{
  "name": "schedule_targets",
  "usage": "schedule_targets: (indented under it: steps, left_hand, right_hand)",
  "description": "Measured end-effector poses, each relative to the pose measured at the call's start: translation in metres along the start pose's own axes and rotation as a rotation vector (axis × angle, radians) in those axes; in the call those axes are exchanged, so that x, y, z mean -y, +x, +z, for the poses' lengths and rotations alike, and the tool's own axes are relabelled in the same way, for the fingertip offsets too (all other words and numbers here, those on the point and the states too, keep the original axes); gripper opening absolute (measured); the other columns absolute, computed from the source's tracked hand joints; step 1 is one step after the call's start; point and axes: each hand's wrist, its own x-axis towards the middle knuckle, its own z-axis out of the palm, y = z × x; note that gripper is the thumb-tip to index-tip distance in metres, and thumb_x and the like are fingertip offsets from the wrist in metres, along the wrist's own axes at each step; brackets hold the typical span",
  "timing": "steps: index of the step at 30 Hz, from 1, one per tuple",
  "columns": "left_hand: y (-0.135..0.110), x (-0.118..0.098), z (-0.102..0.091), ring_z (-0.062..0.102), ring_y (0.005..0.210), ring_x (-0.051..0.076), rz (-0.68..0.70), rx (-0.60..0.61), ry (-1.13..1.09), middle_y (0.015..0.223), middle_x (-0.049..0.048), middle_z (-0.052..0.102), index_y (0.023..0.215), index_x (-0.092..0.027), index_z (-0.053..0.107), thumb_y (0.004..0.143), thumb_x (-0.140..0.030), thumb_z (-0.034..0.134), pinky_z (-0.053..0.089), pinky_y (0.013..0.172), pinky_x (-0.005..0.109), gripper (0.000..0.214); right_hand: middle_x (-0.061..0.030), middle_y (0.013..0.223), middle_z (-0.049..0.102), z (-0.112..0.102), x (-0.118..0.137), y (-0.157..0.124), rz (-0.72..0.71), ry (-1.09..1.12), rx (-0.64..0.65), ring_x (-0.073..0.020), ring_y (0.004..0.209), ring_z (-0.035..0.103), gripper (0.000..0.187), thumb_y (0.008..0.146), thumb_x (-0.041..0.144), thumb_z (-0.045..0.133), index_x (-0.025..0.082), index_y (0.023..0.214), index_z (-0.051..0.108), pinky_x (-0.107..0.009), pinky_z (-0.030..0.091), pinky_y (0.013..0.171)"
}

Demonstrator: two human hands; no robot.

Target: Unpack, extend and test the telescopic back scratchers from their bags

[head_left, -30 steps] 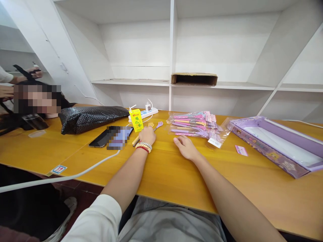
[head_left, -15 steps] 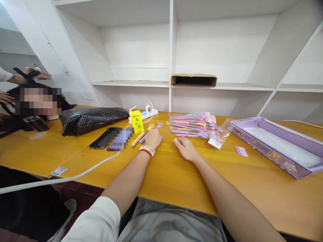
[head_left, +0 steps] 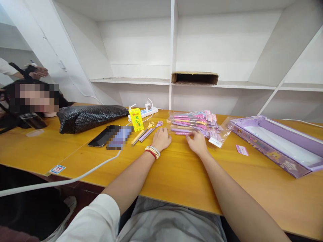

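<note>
My left hand (head_left: 161, 138) rests palm down on the table, fingers extended forward and holding nothing. Just left of it lie two loose back scratchers with metal rods and claw heads, one purple (head_left: 151, 131) and one yellow (head_left: 141, 133). At the near edge of a pile of packaged back scratchers (head_left: 189, 121), my right hand (head_left: 197, 143) has its fingers bent around the front purple one (head_left: 180, 133). The fingertips are partly hidden. Clear plastic wraps the pile, and a white label (head_left: 215, 142) shows at its right end.
On the right are a purple display box (head_left: 270, 148) and a small pink card (head_left: 242, 150). On the left are a yellow drink carton (head_left: 136, 120), phones (head_left: 101, 137), a white cable (head_left: 93, 167), a black bubble-wrap bag (head_left: 91, 117) and another person's hand (head_left: 41, 71). White shelves stand behind.
My left hand has come off the two loose back scratchers and shifted right. My right hand has moved right and forward to the packaged pile, its fingers curling.
</note>
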Motion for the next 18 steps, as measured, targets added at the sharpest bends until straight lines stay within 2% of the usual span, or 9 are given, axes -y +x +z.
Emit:
schedule_targets:
  steps: [8, 11, 15, 18]
  left_hand:
    - [0.005, 0.002, 0.005, 0.041, 0.118, 0.028, 0.016, 0.014, -0.064, 0.125, 0.0187, 0.044, 0.129, -0.01, 0.034, 0.082, -0.033, 0.042, 0.031, 0.096, 0.037, 0.053]
    - [0.004, 0.001, 0.006, 0.039, 0.121, 0.027, 0.103, 0.044, -0.125, 0.131, 0.0173, 0.041, 0.136, -0.012, 0.026, 0.083, -0.036, 0.041, 0.03, 0.099, 0.037, 0.061]
    - [0.002, -0.002, 0.008, 0.025, 0.132, 0.024, 0.273, 0.151, -0.179, 0.143, 0.0113, 0.028, 0.14, -0.02, 0.022, 0.086, -0.043, 0.034, 0.022, 0.105, 0.038, 0.06]
    - [0.003, -0.003, 0.012, 0.018, 0.135, 0.026, 0.314, 0.243, -0.154, 0.147, 0.0098, 0.022, 0.14, -0.02, 0.024, 0.087, -0.049, 0.029, 0.016, 0.107, 0.043, 0.061]
  right_hand:
    - [-0.0124, 0.097, 0.05, -0.007, 0.008, 0.001, 0.138, -0.072, -0.079, -0.0293, 0.101, 0.042, 0.022, 0.072, 0.028, 0.051, 0.017, 0.087, 0.062, -0.042, 0.034, 0.088]
    - [-0.0152, 0.109, 0.047, -0.01, 0.006, 0.002, 0.195, -0.157, -0.121, -0.0323, 0.105, 0.039, 0.032, 0.071, 0.028, 0.052, 0.016, 0.099, 0.06, -0.046, 0.03, 0.09]
    - [-0.0162, 0.128, 0.038, -0.01, 0.005, 0.0, 0.209, -0.248, -0.055, -0.035, 0.117, 0.03, 0.044, 0.07, 0.029, 0.053, 0.015, 0.112, 0.055, -0.05, 0.025, 0.093]
    - [-0.0172, 0.132, 0.035, -0.009, 0.007, -0.003, 0.189, -0.316, 0.0, -0.0366, 0.121, 0.025, 0.048, 0.07, 0.033, 0.055, 0.014, 0.114, 0.053, -0.053, 0.024, 0.093]
